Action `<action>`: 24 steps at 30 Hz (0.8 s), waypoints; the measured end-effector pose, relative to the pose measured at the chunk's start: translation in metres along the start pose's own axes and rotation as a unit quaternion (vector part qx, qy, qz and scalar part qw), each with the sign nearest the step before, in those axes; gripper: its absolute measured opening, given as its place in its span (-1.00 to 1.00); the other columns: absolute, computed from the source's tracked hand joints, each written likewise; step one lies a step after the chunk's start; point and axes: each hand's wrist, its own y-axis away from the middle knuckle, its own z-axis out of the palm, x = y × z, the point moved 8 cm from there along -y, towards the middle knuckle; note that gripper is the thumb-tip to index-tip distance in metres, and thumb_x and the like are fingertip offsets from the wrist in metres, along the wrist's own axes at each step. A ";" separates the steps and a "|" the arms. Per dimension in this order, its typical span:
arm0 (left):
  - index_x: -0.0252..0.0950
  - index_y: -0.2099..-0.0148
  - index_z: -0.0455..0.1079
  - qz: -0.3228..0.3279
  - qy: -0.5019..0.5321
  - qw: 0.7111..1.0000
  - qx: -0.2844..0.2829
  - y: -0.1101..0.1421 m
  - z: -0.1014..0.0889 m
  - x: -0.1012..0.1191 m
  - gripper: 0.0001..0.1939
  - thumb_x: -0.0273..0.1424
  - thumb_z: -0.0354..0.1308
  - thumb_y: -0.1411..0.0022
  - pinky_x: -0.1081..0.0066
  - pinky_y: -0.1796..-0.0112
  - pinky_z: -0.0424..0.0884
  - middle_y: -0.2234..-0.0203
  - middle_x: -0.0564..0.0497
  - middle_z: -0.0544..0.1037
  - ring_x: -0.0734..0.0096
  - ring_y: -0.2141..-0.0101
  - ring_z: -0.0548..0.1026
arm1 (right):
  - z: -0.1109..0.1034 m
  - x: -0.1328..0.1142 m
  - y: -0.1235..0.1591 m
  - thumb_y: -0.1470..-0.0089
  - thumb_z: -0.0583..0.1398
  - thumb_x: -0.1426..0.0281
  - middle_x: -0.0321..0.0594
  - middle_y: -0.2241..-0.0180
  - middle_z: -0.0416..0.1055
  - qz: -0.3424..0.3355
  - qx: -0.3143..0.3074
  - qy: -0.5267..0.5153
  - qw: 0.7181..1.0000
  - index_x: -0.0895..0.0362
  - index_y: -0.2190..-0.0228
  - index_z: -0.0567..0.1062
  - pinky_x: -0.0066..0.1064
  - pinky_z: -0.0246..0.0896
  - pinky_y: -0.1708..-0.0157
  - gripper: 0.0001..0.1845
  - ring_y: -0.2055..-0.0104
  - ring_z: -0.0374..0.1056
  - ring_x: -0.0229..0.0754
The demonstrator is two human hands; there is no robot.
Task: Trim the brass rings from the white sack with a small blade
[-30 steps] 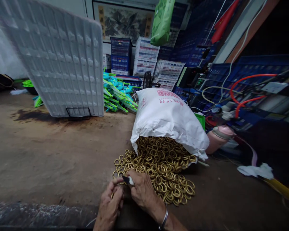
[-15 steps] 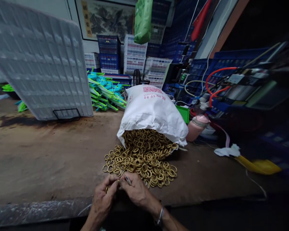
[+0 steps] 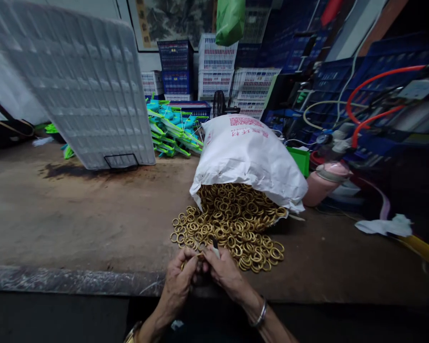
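My left hand (image 3: pixel 178 278) is closed in a pinch around a brass-coloured ring (image 3: pixel 200 256), at the near edge of the ring pile. Against it, my right hand (image 3: pixel 226 274) is closed on a slim tool (image 3: pixel 216 247) with a dark end and a pale body; its working tip is hidden by the fingers. The fingertips of both hands meet at the ring. Just beyond them, a heap of loose brass rings (image 3: pixel 232 233) spills from the mouth of a white woven sack (image 3: pixel 250 157) lying on its side.
Hands and rings are over a worn wooden table (image 3: pixel 93 224). A ribbed translucent panel (image 3: pixel 103 95) stands upright on the left, beside green and blue plastic parts (image 3: pixel 175 128). To the right are a pink bottle (image 3: pixel 325 183) and red hoses (image 3: pixel 357 119). Stacked crates (image 3: pixel 216 57) fill the back.
My view has swung left, so the whole scene sits farther right. The tool in my right hand now points more upright, with its dark end showing above the fingers. Both hands remain together.
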 end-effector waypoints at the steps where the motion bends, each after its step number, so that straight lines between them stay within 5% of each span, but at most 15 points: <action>1: -0.30 0.40 0.24 -0.016 0.003 1.000 -0.001 0.001 0.000 -0.002 -0.73 -0.18 0.11 -0.06 0.64 0.69 0.02 0.62 0.15 0.35 0.70 0.71 0.13 | -0.001 0.000 0.000 -0.03 0.01 0.05 -0.47 0.75 0.09 -0.007 0.008 0.011 1.000 0.13 0.62 0.27 -0.54 -0.17 0.69 -0.56 0.72 -0.09 -0.42; 9: -0.28 0.28 0.25 -0.088 0.002 0.996 -0.016 0.000 0.003 -0.014 -0.72 -0.17 0.06 -0.11 0.66 0.71 0.00 0.63 0.18 0.28 0.70 0.71 0.15 | -0.013 -0.020 0.000 0.03 0.05 0.20 -0.39 0.63 0.18 -0.064 0.059 0.129 0.988 0.14 0.58 0.30 -0.50 0.02 0.51 -0.73 0.55 0.09 -0.33; 13: -0.29 0.40 0.21 -0.085 -0.017 0.995 -0.047 -0.002 0.004 -0.019 -0.73 -0.17 0.04 -0.13 0.64 0.72 0.00 0.70 0.20 0.24 0.69 0.73 0.11 | -0.013 -0.025 0.000 0.01 0.03 0.24 -0.39 0.61 0.18 -0.090 0.063 0.177 0.978 0.13 0.57 0.30 -0.50 0.00 0.50 -0.75 0.53 0.09 -0.32; 19: -0.29 0.41 0.19 -0.113 0.074 0.989 -0.058 0.001 0.011 -0.018 -0.74 -0.20 0.05 -0.14 0.65 0.71 -0.04 0.64 0.19 0.24 0.71 0.71 0.12 | -0.015 -0.019 0.000 -0.06 -0.05 0.25 -0.34 0.63 0.24 -0.089 0.045 0.167 0.981 0.13 0.54 0.30 -0.50 0.04 0.49 -0.72 0.54 0.18 -0.29; 24: -0.27 0.36 0.18 -0.101 0.084 0.991 -0.038 0.002 0.011 -0.010 -0.76 -0.20 0.07 -0.13 0.65 0.70 -0.02 0.63 0.19 0.25 0.70 0.70 0.12 | -0.011 -0.016 0.010 0.05 -0.03 0.54 -0.30 0.54 0.36 -0.120 0.057 0.338 0.932 0.10 0.42 0.35 -0.50 -0.02 0.47 -0.79 0.49 0.24 -0.27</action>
